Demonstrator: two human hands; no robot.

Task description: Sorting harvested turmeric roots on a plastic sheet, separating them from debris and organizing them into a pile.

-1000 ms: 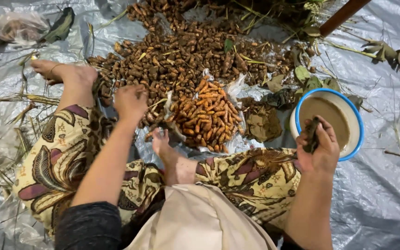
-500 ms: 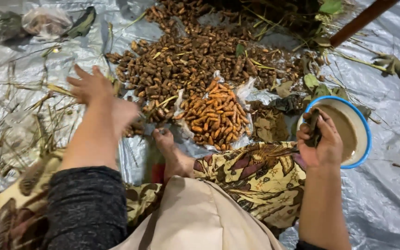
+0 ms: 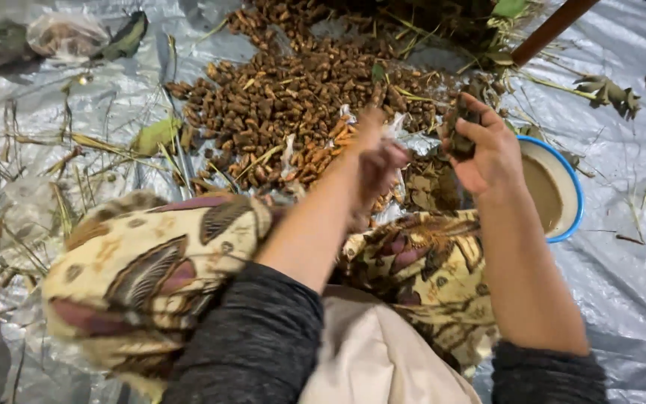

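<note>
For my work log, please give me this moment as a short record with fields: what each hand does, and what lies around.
Setting: a person sits on a grey plastic sheet, patterned cloth over the legs
Left hand: blurred, over the orange peeled roots; whether it holds anything cannot be told
Right hand: closed around a dark, dirty root piece
Bowl: blue rim, beside the right hand
Brown pile: many unpeeled roots, beyond the hands
Other: dry stalks and leaves scattered on the sheet

Dim, warm light from above; soft glare on the grey plastic sheet (image 3: 637, 284), strongest toward its right edge. Left hand (image 3: 379, 161) motion-blurred; corners slightly soft.
</note>
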